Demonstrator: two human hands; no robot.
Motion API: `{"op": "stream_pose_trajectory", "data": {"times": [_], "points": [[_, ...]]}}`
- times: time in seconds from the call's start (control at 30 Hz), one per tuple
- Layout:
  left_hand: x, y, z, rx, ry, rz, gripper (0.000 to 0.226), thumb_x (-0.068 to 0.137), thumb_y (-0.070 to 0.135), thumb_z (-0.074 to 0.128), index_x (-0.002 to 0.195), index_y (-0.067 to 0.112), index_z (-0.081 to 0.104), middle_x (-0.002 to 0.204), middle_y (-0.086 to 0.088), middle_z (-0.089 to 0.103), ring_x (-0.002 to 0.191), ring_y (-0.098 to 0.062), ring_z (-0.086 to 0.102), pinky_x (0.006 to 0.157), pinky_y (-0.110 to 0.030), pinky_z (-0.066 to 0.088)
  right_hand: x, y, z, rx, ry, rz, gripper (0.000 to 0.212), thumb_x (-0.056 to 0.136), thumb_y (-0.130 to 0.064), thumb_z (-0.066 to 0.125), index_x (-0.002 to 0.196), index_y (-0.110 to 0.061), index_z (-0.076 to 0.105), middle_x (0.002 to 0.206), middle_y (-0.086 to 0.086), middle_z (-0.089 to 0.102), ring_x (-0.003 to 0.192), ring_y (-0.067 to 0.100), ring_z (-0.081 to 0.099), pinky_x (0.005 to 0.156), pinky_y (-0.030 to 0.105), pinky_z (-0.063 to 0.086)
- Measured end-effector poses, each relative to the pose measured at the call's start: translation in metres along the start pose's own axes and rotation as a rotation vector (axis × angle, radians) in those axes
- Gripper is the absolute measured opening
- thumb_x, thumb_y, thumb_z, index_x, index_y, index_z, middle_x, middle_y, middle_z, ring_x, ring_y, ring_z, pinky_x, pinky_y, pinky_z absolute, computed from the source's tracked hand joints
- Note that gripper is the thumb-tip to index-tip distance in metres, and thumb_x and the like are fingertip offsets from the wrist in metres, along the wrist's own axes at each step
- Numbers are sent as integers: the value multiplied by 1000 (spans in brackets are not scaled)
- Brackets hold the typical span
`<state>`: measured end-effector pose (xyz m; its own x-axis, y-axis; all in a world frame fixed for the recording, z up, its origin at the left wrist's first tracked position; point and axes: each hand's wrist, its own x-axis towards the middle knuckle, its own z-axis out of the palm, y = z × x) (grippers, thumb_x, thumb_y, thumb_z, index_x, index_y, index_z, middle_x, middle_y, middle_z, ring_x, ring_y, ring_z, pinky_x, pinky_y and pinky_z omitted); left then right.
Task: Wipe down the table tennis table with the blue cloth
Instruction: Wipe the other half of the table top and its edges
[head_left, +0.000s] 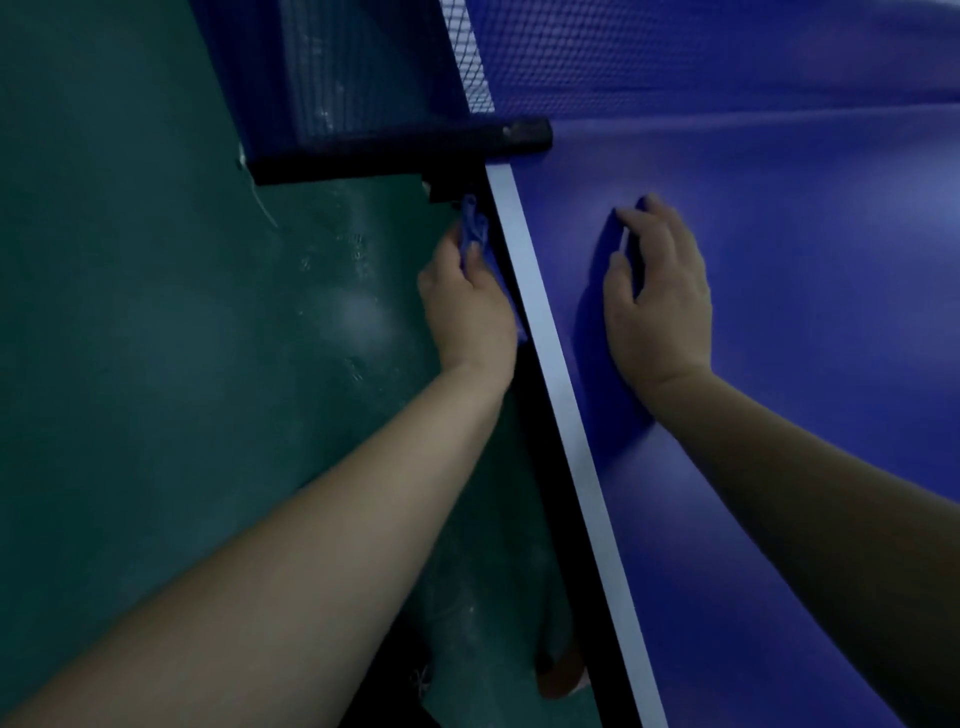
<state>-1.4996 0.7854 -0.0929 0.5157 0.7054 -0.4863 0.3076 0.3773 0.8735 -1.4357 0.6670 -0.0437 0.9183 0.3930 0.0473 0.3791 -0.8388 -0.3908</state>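
Head view, single frame, dim light.

Landmark: the white side line (550, 332) that ran along the near edge of the blue playing surface (779, 467).

Item, blue cloth (475, 228): found off the top of the surface, just outside the white side line, against the dark vertical edge of the table. Its bunched upper end stood just below the black net clamp (447, 150); a further strip of it showed between the palm and the table edge.

Item, left hand (467, 306): outside the white side line, fingers curled round the cloth and pressing it to the table's side edge.

Item, right hand (657, 291): inside the white side line, on the playing surface, palm down, fingers loosely bent with the tips touching the top. It held nothing and appeared to brace the person.

Item, net (675, 57): stretched across the surface beyond both hands, meeting the white side line at the clamp.

Item, green floor (156, 312): outside the white side line, marked with pale scuffs.

Progress, as judged: the wiping stood at the side edge near the net post. The top inside the white side line showed an even sheen with no plain streaks, dust or wet trail, so whether it was already wiped could not be told. The far half beyond the net was mostly out of frame. The remaining run of edge toward the viewer was likely still to be done.
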Motion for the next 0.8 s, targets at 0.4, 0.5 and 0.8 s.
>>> {"op": "stream_pose_trajectory", "data": {"times": [0.4, 0.5, 0.8], "points": [[12, 13, 1, 67, -3, -32, 34, 104, 14, 34, 135, 12, 50, 127, -12, 52, 111, -20, 53, 102, -31, 40, 2, -1, -2, -21, -7, -1, 42, 97, -20, 45, 139, -19, 46, 154, 1, 32, 144, 17, 24, 118, 39, 21], [-20, 0, 1, 82, 23, -4, 33, 104, 15, 36, 133, 14, 50, 124, -6, 47, 96, -5, 52, 90, -16, 40, 1, 0, -1, -22, -2, -9, 42, 97, -20, 45, 139, -19, 46, 153, 1, 33, 144, 18, 24, 117, 40, 22], [-35, -20, -13, 273, -57, 178, 37, 98, 14, 37, 132, 22, 52, 113, 6, 51, 97, 8, 53, 93, -6, 39, -1, -1, -1, 8, 3, -10, 42, 97, -22, 44, 138, -21, 46, 153, 1, 33, 143, 19, 26, 117, 45, 23]]}}
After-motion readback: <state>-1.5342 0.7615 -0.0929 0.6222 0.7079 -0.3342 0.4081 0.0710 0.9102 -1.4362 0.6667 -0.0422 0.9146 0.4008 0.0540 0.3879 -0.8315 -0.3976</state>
